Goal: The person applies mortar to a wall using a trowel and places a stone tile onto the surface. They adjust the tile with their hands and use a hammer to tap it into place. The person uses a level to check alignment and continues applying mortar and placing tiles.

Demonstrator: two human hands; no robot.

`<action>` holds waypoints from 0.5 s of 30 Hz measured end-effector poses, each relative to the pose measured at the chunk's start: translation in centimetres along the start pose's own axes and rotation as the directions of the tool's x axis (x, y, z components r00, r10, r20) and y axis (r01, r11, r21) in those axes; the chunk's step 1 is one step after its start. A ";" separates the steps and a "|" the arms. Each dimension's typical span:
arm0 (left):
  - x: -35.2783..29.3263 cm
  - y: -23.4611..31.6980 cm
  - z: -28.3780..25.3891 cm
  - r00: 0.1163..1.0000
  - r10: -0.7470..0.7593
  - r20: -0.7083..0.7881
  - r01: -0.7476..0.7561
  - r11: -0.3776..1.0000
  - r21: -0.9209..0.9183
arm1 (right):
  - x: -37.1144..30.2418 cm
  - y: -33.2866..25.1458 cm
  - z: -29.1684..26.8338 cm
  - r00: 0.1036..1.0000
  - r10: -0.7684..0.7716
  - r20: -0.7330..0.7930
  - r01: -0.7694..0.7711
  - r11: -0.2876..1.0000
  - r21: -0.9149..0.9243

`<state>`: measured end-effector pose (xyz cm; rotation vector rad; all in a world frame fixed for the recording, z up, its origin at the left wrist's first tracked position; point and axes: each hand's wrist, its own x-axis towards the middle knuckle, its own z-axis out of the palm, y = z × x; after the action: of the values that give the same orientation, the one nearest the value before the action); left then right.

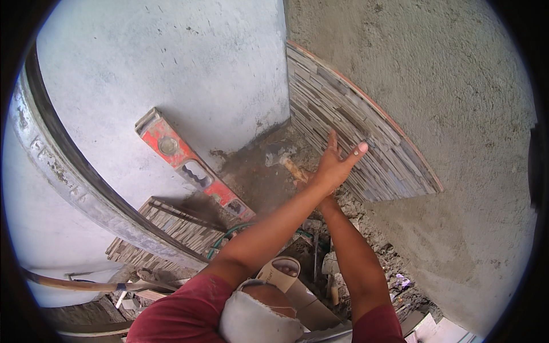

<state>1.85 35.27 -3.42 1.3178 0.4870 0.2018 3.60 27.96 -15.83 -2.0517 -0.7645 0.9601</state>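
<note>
My left hand (338,164) reaches across to the strip-patterned wall tile (366,131), its thumb and forefinger spread against the tile's face. The tile is grey-brown, with an orange upper edge, and stands against the rough cement wall beside the corner. Below and partly behind the left forearm, my right hand (306,182) is closed around a wooden-handled tool (294,170). The tool's grey head points toward the corner; its exact kind is not clear. Most of the right hand's fingers are hidden by the crossing left arm.
A red spirit level (191,163) leans at the pale wall on the left. Strip-patterned tiles (171,226) lie beneath a long metal bar (74,177). A green hose (224,235), a cardboard tube (280,271) and rubble (394,268) crowd the ground near me.
</note>
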 end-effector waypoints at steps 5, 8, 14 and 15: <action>-0.1 0.2 -0.2 1.000 -0.010 -0.006 0.010 1.000 -0.008 | -0.2 -0.9 -0.2 0.998 -0.061 0.004 0.061 0.998 -0.012; 0.2 0.7 -0.7 1.000 -0.013 -0.006 0.013 1.000 0.009 | -0.4 -2.0 0.0 0.990 -0.028 -0.141 0.036 0.998 0.055; -1.2 1.8 0.0 0.996 0.054 -0.073 -0.055 0.998 -0.013 | -1.3 -3.1 -1.1 0.995 -0.090 -0.037 0.090 0.996 0.006; -2.0 1.9 0.6 0.990 0.112 -0.081 -0.113 0.994 0.000 | -1.3 -3.1 -1.4 0.989 -0.094 -0.112 0.092 0.996 -0.023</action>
<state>0.63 34.41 -1.06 1.3372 0.4805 0.3510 3.38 28.17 -12.16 -2.0477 -0.8027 0.7810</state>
